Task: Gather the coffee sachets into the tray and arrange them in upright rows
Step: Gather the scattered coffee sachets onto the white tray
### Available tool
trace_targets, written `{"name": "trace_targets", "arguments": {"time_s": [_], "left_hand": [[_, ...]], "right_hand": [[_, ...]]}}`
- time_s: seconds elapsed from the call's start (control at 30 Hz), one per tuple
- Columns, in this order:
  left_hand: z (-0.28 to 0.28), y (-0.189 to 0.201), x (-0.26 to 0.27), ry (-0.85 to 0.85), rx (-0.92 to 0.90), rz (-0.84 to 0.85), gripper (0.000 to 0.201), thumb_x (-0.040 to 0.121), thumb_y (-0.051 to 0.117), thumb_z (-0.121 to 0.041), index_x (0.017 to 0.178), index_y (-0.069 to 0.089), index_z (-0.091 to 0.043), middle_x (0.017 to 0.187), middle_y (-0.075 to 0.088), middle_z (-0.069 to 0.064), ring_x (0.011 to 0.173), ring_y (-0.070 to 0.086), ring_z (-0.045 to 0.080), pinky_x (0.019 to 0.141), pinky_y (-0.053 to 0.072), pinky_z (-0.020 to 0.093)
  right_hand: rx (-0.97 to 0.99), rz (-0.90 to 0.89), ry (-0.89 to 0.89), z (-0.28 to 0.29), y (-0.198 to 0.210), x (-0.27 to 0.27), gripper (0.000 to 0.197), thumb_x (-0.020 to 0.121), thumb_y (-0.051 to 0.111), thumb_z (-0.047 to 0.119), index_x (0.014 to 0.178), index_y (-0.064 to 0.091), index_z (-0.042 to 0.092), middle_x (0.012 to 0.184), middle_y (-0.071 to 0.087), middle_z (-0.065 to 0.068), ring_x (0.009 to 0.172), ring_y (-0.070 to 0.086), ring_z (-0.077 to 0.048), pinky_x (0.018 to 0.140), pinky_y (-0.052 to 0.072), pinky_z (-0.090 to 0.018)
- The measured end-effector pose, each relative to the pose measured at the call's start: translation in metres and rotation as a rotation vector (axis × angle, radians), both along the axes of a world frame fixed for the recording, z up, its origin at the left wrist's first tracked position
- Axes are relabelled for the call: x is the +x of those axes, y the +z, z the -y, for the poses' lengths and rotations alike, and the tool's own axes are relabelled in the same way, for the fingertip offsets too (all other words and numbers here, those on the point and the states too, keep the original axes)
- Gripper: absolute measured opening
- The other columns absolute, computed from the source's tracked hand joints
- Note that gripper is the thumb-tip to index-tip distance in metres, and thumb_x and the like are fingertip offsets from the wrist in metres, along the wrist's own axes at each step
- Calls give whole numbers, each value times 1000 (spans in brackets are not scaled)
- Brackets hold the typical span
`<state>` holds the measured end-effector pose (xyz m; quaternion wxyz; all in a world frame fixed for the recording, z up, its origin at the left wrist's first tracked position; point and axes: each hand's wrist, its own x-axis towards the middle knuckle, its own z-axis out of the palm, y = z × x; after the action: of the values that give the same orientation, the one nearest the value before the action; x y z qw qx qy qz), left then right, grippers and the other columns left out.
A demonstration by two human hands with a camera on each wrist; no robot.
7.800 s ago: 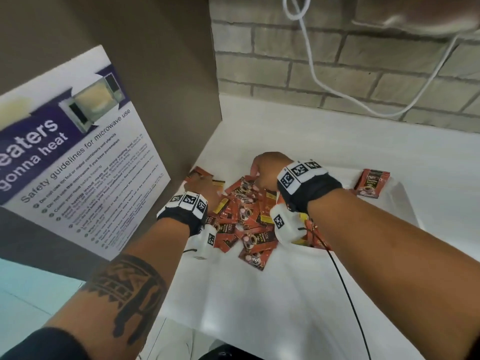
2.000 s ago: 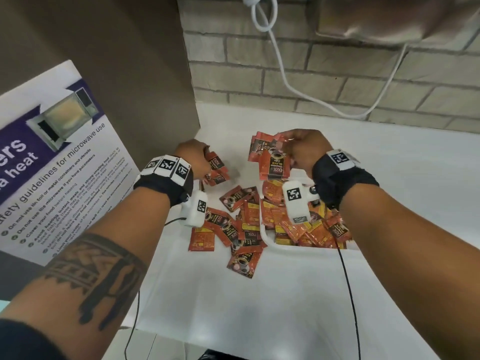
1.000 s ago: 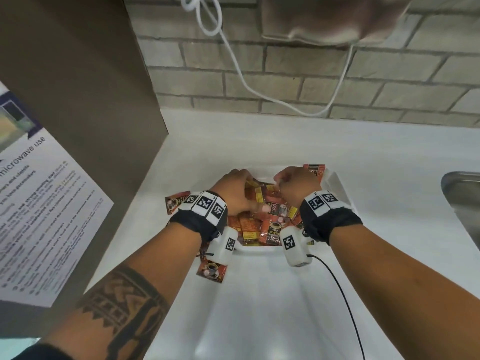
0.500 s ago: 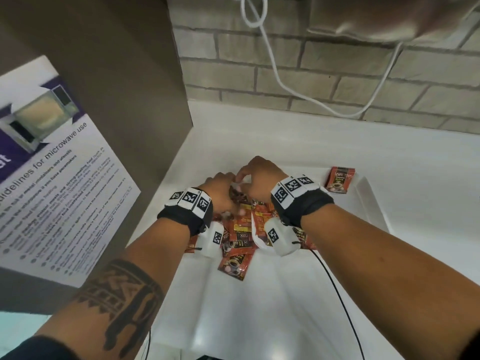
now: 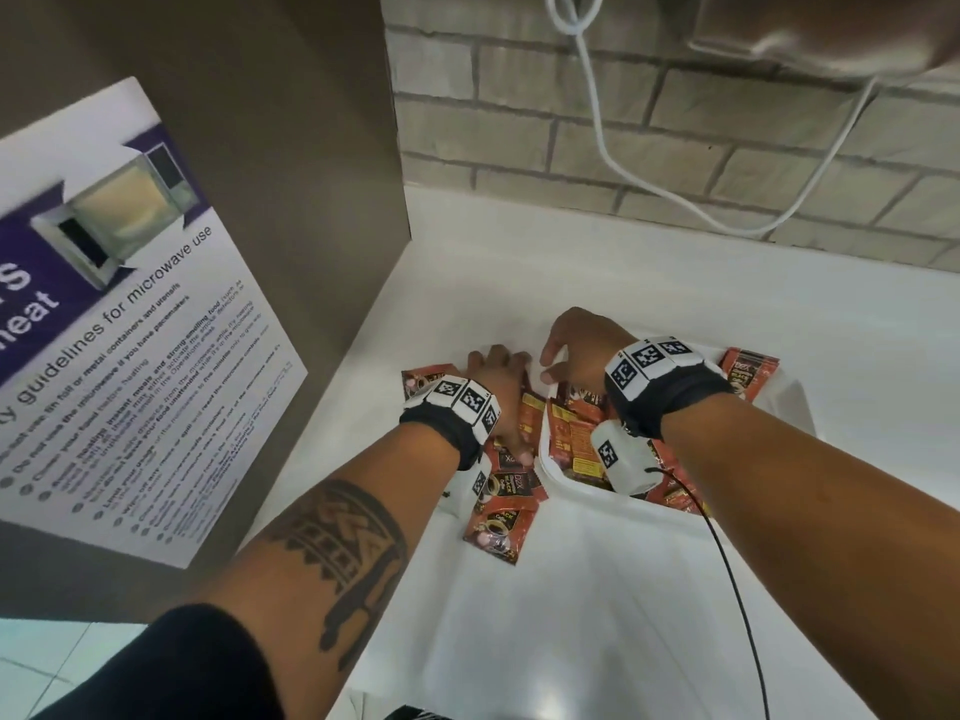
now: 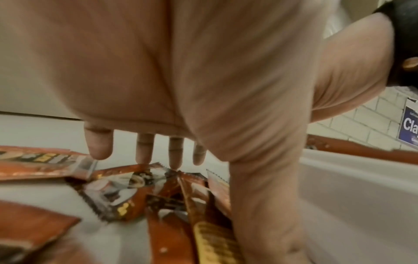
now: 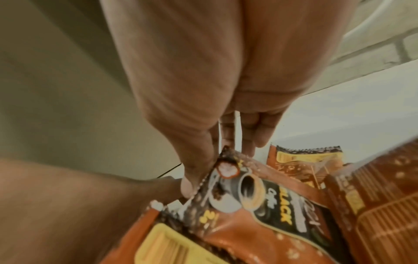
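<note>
Several red-orange coffee sachets [image 5: 574,433] lie jumbled in the white tray [image 5: 551,472], and more sachets [image 5: 500,522] lie on the counter at its left. My left hand [image 5: 496,374] rests on those outside ones with straight fingers [image 6: 144,151], its thumb along the tray wall [image 6: 353,187]. My right hand [image 5: 576,345] reaches down into the tray's far left corner. In the right wrist view, thumb and fingertips [image 7: 248,141] pinch the top corner of a black-label sachet [image 7: 260,205]. One sachet [image 5: 753,374] leans at the tray's far right.
A brown cabinet side with a microwave poster [image 5: 130,330] stands close on the left. A brick wall [image 5: 519,127] with a hanging white cable [image 5: 649,192] closes the back. White counter [image 5: 597,641] stretches in front of the tray. A thin black wire [image 5: 737,589] trails from my right wrist.
Both hands were bunched together over the pile; now the left hand lies flat on the sachets outside the tray and the right hand has reached to the tray's far left corner.
</note>
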<state>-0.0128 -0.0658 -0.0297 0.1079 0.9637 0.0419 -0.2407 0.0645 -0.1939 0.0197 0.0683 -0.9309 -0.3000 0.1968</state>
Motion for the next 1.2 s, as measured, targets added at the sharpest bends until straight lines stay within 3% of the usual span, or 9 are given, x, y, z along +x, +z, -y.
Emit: {"name": "trace_targets", "arguments": {"time_s": [0.33, 0.5, 0.73, 0.83, 0.9, 1.0, 1.07, 1.13, 1.2], "left_hand": [[-1, 1, 14, 28, -106, -19, 90, 63, 94, -35, 139, 51, -17, 132, 56, 10, 119, 56, 31, 99, 47, 39], [-13, 2, 14, 86, -179, 63, 73, 69, 90, -15, 135, 56, -15, 133, 62, 4, 116, 60, 27, 95, 49, 34], [-57, 27, 15, 163, -172, 240, 39, 81, 77, -11, 118, 65, -15, 116, 67, 5, 98, 60, 23, 79, 45, 29], [-83, 34, 9, 259, -162, 216, 43, 80, 80, -14, 120, 62, -17, 116, 62, 0, 95, 55, 19, 75, 42, 27], [-95, 31, 2, 333, -147, 147, 46, 78, 81, -12, 118, 61, -19, 121, 62, 2, 99, 57, 21, 78, 51, 31], [-102, 14, -9, 380, -35, 58, 74, 68, 90, -16, 132, 51, -16, 126, 61, 7, 108, 60, 25, 86, 52, 32], [-103, 4, -13, 403, 25, 34, 96, 62, 95, -30, 140, 42, -14, 133, 56, 13, 115, 60, 32, 93, 52, 39], [-101, -3, -16, 432, 54, 16, 107, 58, 96, -40, 144, 37, -13, 143, 40, 18, 121, 57, 38, 101, 50, 46], [-100, -5, -17, 454, 44, 30, 106, 56, 97, -41, 142, 40, -14, 144, 31, 16, 123, 54, 39, 103, 48, 49]], "right_hand": [[-51, 4, -14, 5, 5, 2, 24, 93, 67, 28, 111, 73, 13, 132, 55, -2, 117, 56, -20, 86, 41, -23], [-128, 47, -40, 2, 7, -2, 22, 92, 66, 31, 112, 71, 23, 134, 47, -3, 122, 51, -25, 106, 39, -41], [-220, 55, 98, -21, 14, -19, 32, 92, 65, 31, 124, 62, 27, 129, 55, 1, 122, 50, -23, 105, 32, -44], [-402, 3, 142, -41, 4, -23, 34, 88, 70, 32, 120, 64, 19, 115, 63, 2, 112, 56, -23, 103, 37, -46], [-489, 1, 184, -49, -5, -24, 26, 89, 68, 29, 110, 67, 13, 100, 64, 1, 101, 60, -23, 98, 46, -45], [-540, -14, 160, -58, -11, -28, 14, 95, 60, 22, 90, 65, 10, 83, 55, 2, 90, 51, -21, 89, 48, -39], [-597, 47, 187, -62, -8, -36, 15, 92, 61, 20, 96, 67, 8, 87, 61, -5, 90, 59, -25, 95, 50, -49], [-639, 80, 183, -71, -22, -28, 24, 89, 58, 20, 109, 62, 7, 106, 64, -12, 105, 63, -34, 96, 45, -62], [-653, 103, 197, -74, -38, -16, 19, 91, 55, 22, 104, 57, 9, 109, 64, -11, 107, 62, -34, 87, 48, -53]]}}
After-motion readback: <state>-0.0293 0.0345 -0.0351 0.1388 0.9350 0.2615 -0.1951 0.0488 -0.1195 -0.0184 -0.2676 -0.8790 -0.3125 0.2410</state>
